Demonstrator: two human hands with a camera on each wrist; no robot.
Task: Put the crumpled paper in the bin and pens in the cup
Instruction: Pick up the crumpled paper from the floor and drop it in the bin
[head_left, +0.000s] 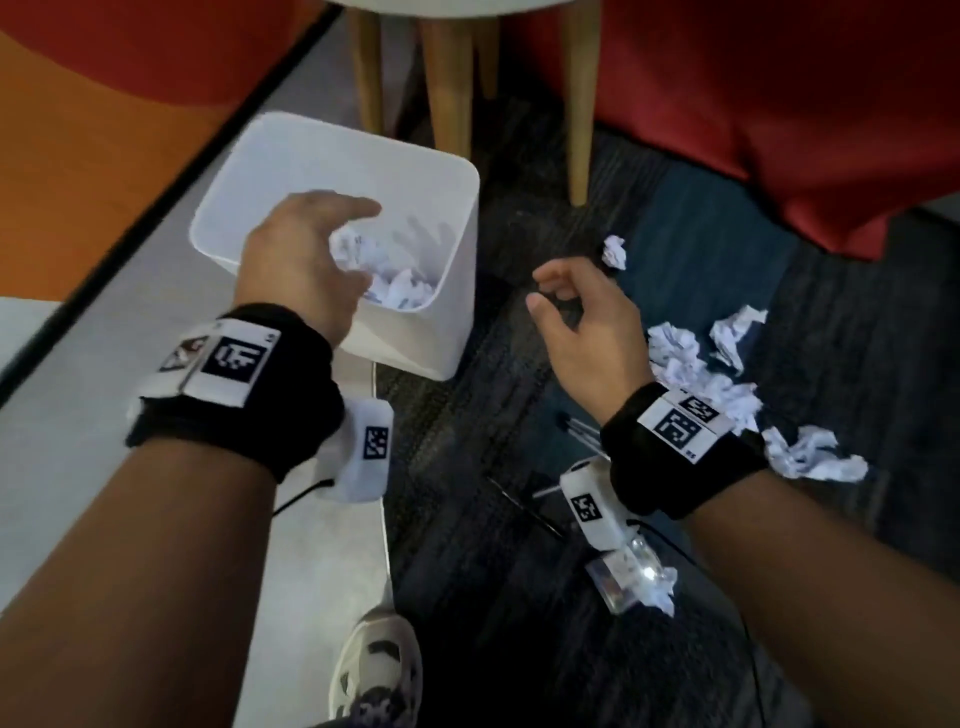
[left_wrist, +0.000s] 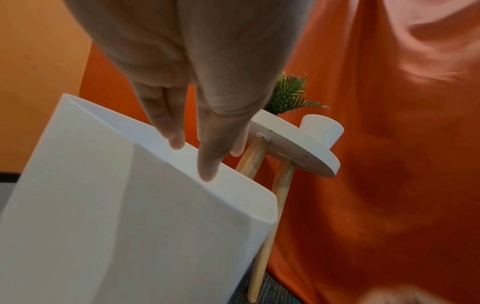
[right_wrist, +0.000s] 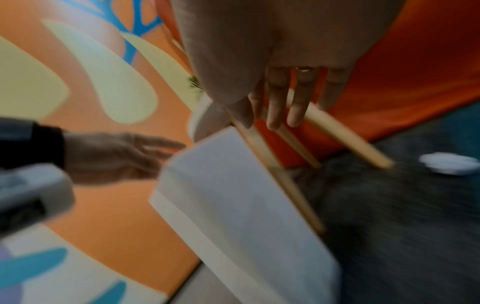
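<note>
A white bin (head_left: 415, 332) stands on the floor with several crumpled paper balls (head_left: 395, 286) inside. My left hand (head_left: 348, 244) hovers over its opening, and in the left wrist view its fingers (left_wrist: 207, 164) are straight and empty above the bin's rim (left_wrist: 155, 205). To the right of the bin, my right hand (head_left: 545, 291) hangs loosely curled with nothing in it. More crumpled paper (head_left: 691, 364) lies on the carpet at the right, with one ball (head_left: 615, 251) farther back. Pens (head_left: 576, 428) lie on the floor, partly hidden by my right wrist. A white cup (left_wrist: 322, 129) stands on the stool.
The white stool (left_wrist: 298, 148) with wooden legs (head_left: 447, 88) stands just behind the bin and carries a small green plant (left_wrist: 288, 94). Red cloth (head_left: 779, 104) hangs at the back right. My shoe (head_left: 376, 670) is at the bottom. An orange wall (head_left: 104, 156) borders the left.
</note>
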